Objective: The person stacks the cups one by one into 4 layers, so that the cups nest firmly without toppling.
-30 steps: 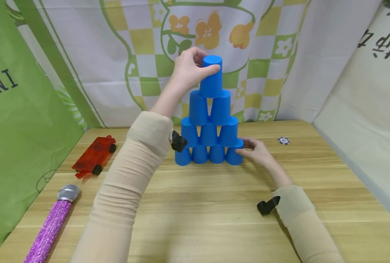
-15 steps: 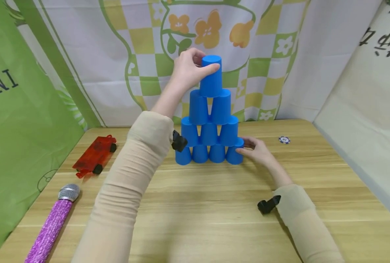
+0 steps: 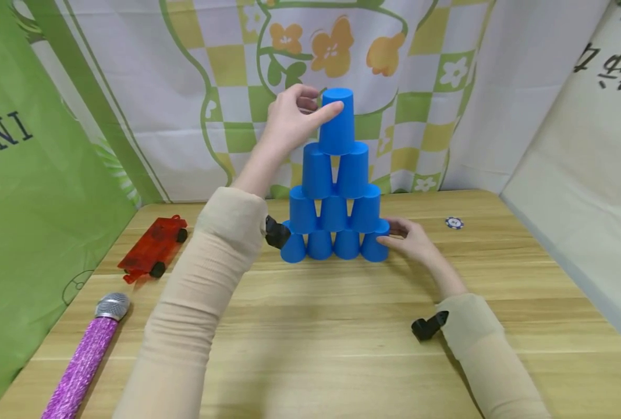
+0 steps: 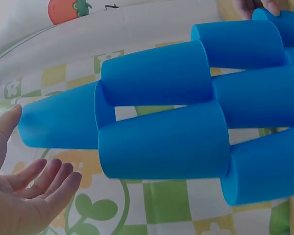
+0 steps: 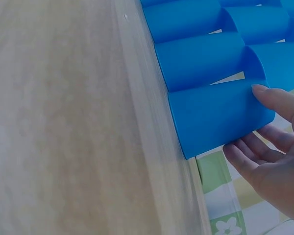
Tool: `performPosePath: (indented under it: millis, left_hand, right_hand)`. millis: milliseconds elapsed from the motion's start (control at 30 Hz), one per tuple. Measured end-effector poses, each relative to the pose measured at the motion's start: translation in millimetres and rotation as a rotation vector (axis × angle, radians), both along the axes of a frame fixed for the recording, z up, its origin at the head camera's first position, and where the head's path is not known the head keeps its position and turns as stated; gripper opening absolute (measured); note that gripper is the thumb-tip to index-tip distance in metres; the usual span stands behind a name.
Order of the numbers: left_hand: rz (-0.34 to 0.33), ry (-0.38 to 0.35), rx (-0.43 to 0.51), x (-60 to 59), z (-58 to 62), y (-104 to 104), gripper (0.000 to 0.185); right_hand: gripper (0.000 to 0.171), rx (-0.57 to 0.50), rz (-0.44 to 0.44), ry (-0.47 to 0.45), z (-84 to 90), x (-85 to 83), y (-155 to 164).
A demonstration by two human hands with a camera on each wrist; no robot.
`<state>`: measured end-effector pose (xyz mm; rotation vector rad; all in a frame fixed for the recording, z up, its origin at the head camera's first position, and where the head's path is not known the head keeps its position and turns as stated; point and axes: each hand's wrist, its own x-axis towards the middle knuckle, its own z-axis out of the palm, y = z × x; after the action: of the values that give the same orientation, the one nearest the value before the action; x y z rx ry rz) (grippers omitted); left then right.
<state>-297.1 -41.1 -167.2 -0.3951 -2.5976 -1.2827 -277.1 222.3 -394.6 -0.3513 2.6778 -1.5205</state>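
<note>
Left hand (image 3: 289, 119) is up at the top cup (image 3: 337, 119), fingers loosened and spread, only the thumb tip touching its side. Best to ease straight off without nudging it. Right hand (image 3: 412, 240) rests relaxed fingers against the bottom-right cup (image 3: 374, 244) of the pyramid (image 3: 333, 206) on the table (image 3: 341, 337).

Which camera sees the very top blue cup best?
The head view: the top cup shows whole, upright on the pyramid, the left hand beside it. The left wrist view shows it sideways, close up. The right wrist view shows only lower cups.
</note>
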Motion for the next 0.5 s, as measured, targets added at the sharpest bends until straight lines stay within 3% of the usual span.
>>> performPosePath:
  millis: [200, 500]
  left_hand:
    - [0.003, 0.029, 0.077, 4.2, -11.0, -27, 0.06]
    - [0.024, 0.024, 0.171, 7.0, -56.4, -70, 0.052]
  right_hand:
    - [0.058, 0.0, 0.003, 0.002, 1.8, -0.6, -1]
    - [0.056, -0.022, 0.017, 0.018, 0.8, 1.1, 1]
